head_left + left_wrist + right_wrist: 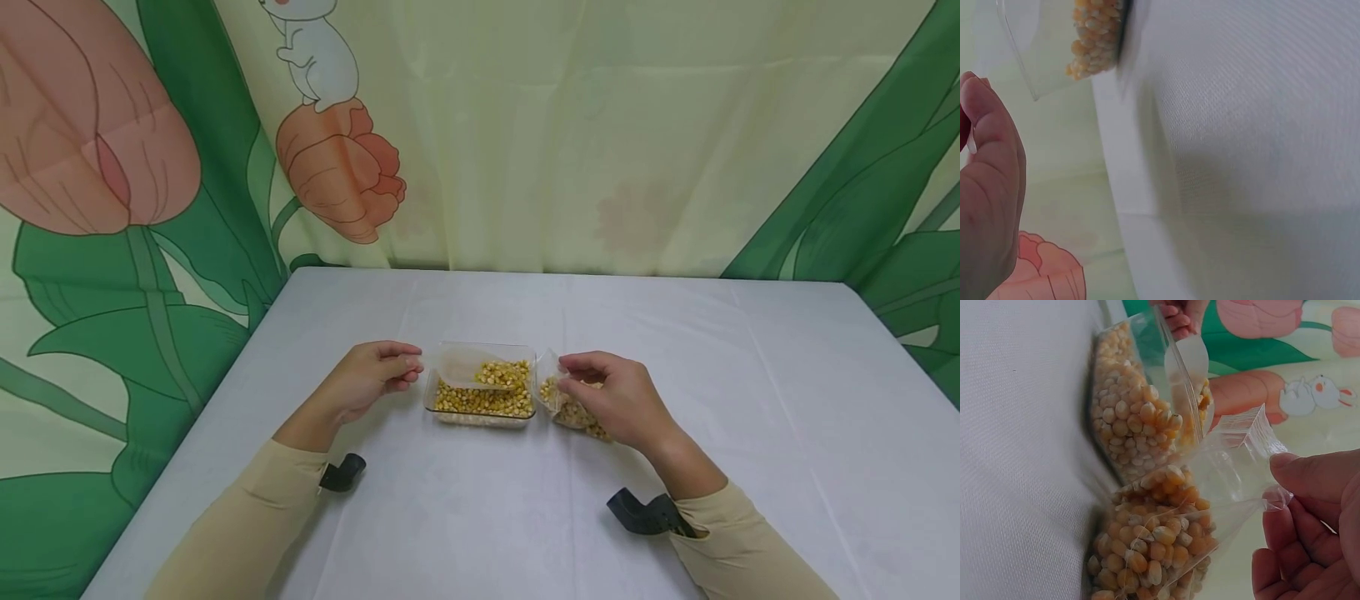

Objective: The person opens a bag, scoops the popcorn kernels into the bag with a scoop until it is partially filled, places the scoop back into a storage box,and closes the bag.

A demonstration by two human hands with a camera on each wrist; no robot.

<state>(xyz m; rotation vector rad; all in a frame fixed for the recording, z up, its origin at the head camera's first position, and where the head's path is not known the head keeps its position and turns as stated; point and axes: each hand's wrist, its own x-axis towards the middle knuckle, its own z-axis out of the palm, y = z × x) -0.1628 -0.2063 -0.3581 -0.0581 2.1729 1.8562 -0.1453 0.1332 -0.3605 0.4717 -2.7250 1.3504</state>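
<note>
My left hand (378,375) pinches the end of a translucent whitish scoop (457,367) at the left side of a clear rectangular container (480,422). Yellow corn kernels lie on the scoop's far part, and more corn kernels (472,402) fill the lower part of the container. To the container's right stands a clear plastic bag (1229,469) with corn kernels (1154,550) in its bottom. My right hand (618,396) pinches the bag's upper edge between thumb and fingers. In the left wrist view, only part of the left hand (988,181) shows, and most of the scoop is hidden.
A white cloth covers the table (465,517). Behind it hangs a curtain (525,167) printed with flowers, leaves and a rabbit. A black wrist mount (343,473) is on the left sleeve and another black mount (648,512) on the right.
</note>
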